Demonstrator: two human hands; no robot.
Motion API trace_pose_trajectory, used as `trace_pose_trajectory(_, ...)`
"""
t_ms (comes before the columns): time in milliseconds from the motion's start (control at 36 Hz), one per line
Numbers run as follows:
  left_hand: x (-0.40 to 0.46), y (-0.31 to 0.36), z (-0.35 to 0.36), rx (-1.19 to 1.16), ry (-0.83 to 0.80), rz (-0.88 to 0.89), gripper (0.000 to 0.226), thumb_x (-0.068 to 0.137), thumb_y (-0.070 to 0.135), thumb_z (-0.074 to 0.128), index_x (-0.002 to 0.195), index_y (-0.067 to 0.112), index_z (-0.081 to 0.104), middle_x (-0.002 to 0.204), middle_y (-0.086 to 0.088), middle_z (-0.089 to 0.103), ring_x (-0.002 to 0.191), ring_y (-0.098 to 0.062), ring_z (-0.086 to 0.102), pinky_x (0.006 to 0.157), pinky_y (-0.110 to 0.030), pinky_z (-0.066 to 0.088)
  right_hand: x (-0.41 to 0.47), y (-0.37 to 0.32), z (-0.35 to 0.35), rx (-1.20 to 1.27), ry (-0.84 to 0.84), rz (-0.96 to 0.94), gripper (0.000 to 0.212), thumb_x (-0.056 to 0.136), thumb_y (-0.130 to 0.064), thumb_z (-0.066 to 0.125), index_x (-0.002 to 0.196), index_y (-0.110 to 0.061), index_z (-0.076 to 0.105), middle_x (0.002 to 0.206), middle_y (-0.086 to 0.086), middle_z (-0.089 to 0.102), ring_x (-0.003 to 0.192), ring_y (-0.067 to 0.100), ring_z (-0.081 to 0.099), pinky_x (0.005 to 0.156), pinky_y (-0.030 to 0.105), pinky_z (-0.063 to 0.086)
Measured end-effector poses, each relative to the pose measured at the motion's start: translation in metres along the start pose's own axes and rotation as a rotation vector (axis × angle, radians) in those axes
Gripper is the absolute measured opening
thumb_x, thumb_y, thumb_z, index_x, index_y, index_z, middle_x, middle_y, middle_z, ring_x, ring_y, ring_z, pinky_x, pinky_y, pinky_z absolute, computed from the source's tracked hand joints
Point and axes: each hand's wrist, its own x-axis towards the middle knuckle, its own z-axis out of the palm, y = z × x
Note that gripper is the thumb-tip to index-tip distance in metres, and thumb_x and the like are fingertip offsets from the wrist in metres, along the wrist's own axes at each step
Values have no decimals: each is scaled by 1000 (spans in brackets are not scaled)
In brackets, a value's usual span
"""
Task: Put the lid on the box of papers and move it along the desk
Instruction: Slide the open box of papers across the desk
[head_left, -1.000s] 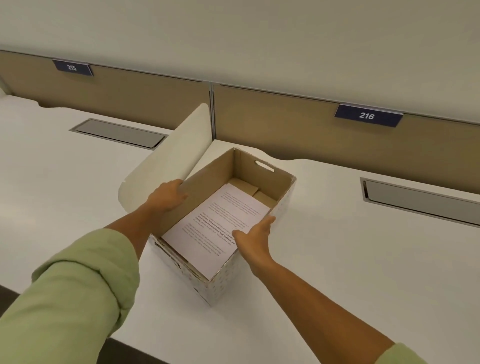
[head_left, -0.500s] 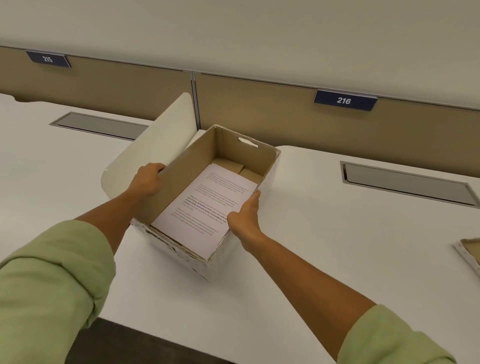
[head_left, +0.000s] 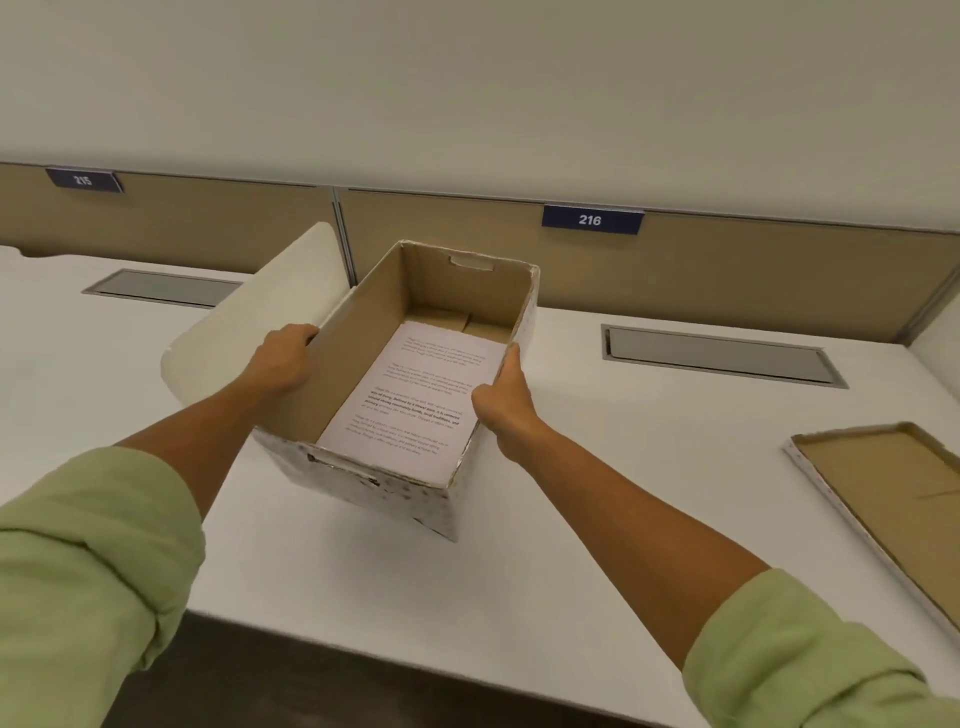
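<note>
An open cardboard box, white-patterned outside and brown inside, stands on the white desk in the middle of the view. A stack of printed papers lies flat in its bottom. My left hand grips the box's left wall at the rim. My right hand grips the right wall, thumb along the rim. The lid lies upside down on the desk at the far right, brown inside showing, apart from the box and partly cut off by the frame edge.
A white rounded divider panel stands just left of the box, behind my left hand. Two grey cable hatches are set into the desk. A tan partition with labels 215 and 216 runs along the back. The desk's front edge is near me.
The view has swung right and the lid has come fully into sight at the far right. Both hands keep their grip on the box walls, and the box has turned slightly.
</note>
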Motion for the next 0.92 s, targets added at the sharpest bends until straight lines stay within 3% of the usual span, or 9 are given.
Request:
trace_pose_trajectory(139,-28,48,1,25,19,39,30,96,7,45,121,3,60,118,-22,64,103,-41,58,91,-52,47,-22,-2,-57,56,20,-26,84,97,5,49,159,-32,6,153,1,44,125,27,53,92,46,58)
trace_pose_trajectory(194,-38,66,4,19,28,48,30,96,8,44,122,4,59,119,-21,63,103,-40,58,91,-51,46,-30,-1,-79,64,38,-53,78,98,2,50,158,-31,13,149,2,49,118,26,57,77,37,61)
trace_pose_trajectory(278,-51,94,8,3,33,66,30,99,12,43,123,5,58,120,-20,62,101,-36,58,90,-49,46,-41,-1,-112,66,63,-95,71,98,-2,54,156,-30,24,145,2,54,112,26,63,56,23,51)
trace_pose_trajectory(361,-65,120,15,-21,27,66,30,100,19,42,125,9,56,121,-17,61,96,-31,56,88,-48,47,-50,0,-142,52,92,-115,69,98,-3,57,155,-28,28,147,3,52,112,28,63,56,23,52)
trace_pose_trajectory(528,-93,170,33,-77,9,107,31,101,20,41,125,8,57,121,-17,61,102,-35,58,89,-48,47,-69,3,-197,28,157,-169,59,98,-6,60,150,-24,39,144,4,56,111,25,66,58,23,56)
trace_pose_trajectory(667,-108,202,45,-174,13,146,32,101,22,42,125,9,58,120,-14,62,97,-27,56,83,-41,46,-82,7,-238,-9,210,-183,51,98,-3,57,144,-22,49,136,2,62,111,26,67,75,40,64)
trace_pose_trajectory(722,-112,212,50,-188,1,158,32,101,24,43,126,10,57,121,-14,62,96,-25,56,82,-40,46,-86,8,-251,-4,224,-194,44,98,-3,56,137,-23,56,126,0,68,106,25,68,74,42,64)
trace_pose_trajectory(806,-117,221,60,-215,-8,164,33,100,26,45,128,11,55,123,-12,61,95,-23,55,83,-41,46,-89,14,-265,-5,236,-208,37,98,-6,57,130,-24,61,117,-3,71,100,20,70,69,34,64)
trace_pose_trajectory(917,-120,226,76,-267,-18,191,33,99,27,49,129,12,53,123,-10,61,94,-21,55,81,-39,46,-88,28,-274,-2,260,-234,45,96,-2,60,135,-25,59,112,-8,69,86,7,66,54,15,55)
